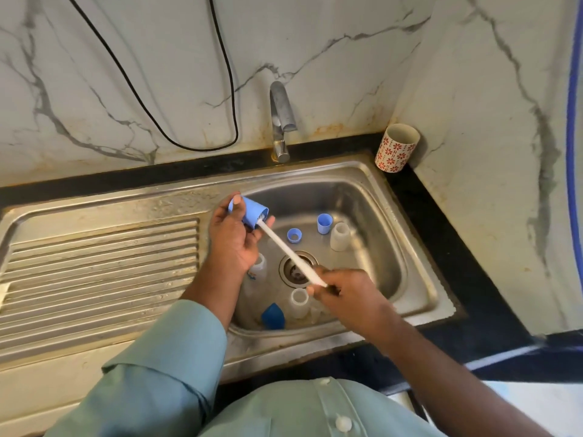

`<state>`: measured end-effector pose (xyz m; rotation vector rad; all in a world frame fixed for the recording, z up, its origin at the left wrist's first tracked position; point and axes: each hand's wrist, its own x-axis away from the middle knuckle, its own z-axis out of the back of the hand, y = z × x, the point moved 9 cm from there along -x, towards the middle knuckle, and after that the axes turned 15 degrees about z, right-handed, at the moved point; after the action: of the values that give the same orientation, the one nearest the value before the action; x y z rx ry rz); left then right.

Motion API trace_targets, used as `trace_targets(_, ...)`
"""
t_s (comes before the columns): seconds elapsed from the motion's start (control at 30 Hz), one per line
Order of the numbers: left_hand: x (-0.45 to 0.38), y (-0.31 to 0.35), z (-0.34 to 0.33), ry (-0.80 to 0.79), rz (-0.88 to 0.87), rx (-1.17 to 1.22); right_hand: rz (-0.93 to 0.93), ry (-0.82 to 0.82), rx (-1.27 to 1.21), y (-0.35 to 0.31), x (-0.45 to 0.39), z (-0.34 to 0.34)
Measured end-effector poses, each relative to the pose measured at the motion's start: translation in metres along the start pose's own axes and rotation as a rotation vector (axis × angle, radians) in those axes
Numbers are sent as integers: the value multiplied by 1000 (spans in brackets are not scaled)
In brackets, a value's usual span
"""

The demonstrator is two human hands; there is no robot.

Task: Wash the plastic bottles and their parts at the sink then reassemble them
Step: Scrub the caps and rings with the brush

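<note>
Inspection, sink stn. L hand (232,244) holds blue cap (250,212) over the basin's left rim, fingers and thumb curled round its body, mouth tilted toward the drain. R hand (342,294) pinches the far end of the white brush handle (291,252); the brush head sits inside the cap, bristles just visible at the mouth.

Handling, judged: cap is light, rigid plastic, prob. slick when wet; a grip round the side wall near the closed end suits, leaving the mouth free for the brush. Handle is thin and prob. flexes; a hold nearer the head would give more control.

Containers: sink (419,280) holds, apart from each other, a 2nd blue cap (324,223) upright, a blue ring (294,235), a translucent piece (340,236) near the right wall, another translucent piece (299,302) and a dark blue part (273,316) near the front wall. A clear bottle (257,279) lies partly hidden under the L wrist. No standing water seen; tap (281,115) not running. Patterned cup (397,148) on the tabletop in the corner, contents not visible.
</note>
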<state>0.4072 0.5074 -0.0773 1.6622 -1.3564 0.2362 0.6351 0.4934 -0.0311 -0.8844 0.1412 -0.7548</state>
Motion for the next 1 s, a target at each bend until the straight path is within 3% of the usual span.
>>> trace_targets(0.07, -1, 1, 1, -34, 15, 1, -103, -48, -736, 3, 4, -12)
trace_targets(0.1, -3, 1, 2, -46, 20, -12, -145, -57, -901, 7, 7, -11)
trace_targets(0.13, -3, 2, 3, -37, 21, -11, -177, -64, -875, 11, 7, -7)
trace_targets(0.23, -8, 4, 19, 69, 14, 34, -64, -38, -88, 5, 7, 18)
trace_targets(0.27, -8, 2, 24, 91, 15, 44, -25, -28, 2, 0, 7, 21)
trace_targets(0.37, -6, -5, 24, 67, 12, -2, -36, 5, -211, -6, 4, 13)
trace_targets(0.47, -7, -3, 27, 57, 26, 40, -37, -16, -92, -8, 2, 7)
trace_targets(0.6, -8, -5, 31, 50, 41, 92, -71, -26, -331, -9, 8, 2)
trace_targets(0.77, -12, 0, 35, 74, 16, 141, -35, -34, -134, -14, 5, 8)
trace_targets(0.9, -11, 1, 26, 40, 27, -3, -4, 9, 110, -18, 2, 23)
trace_targets(0.93, -12, 1, 25, 42, 25, 27, -8, 1, 128, -19, 2, 20)
trace_targets(1.0, -13, 7, 29, 57, 18, 127, -35, -37, -92, -20, 9, 9)
